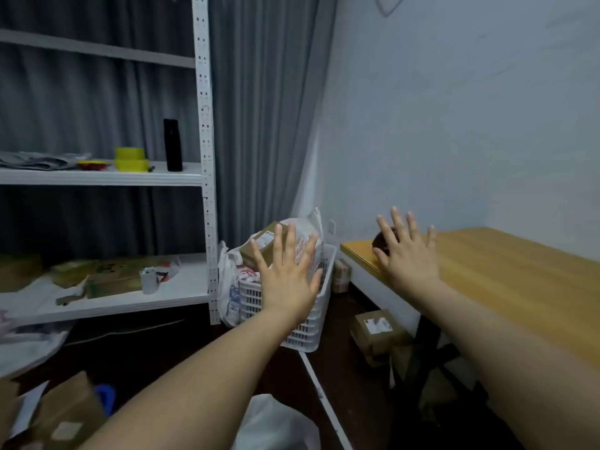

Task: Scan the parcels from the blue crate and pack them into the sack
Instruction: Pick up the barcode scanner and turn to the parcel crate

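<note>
1. White sack [276, 423] sits at the bottom edge btwn the forearms, prob. kept close for packing.
2. Left hand [287, 280] & right hand [410, 254]: fingers spread wide, nothing held; looks like a ready pose, no grasp yet.
3. Parcels [264, 241] are piled in a white basket [308, 332] past the left hand.
4. Blue crate [105, 397]: only a blue sliver shows bottom left behind a box; contents can't be told.

Low and left of the left hand [289, 280], a corner of the blue crate [106, 399] shows behind brown parcels [65, 414]; the white sack [276, 423] lies between the forearms.
</note>
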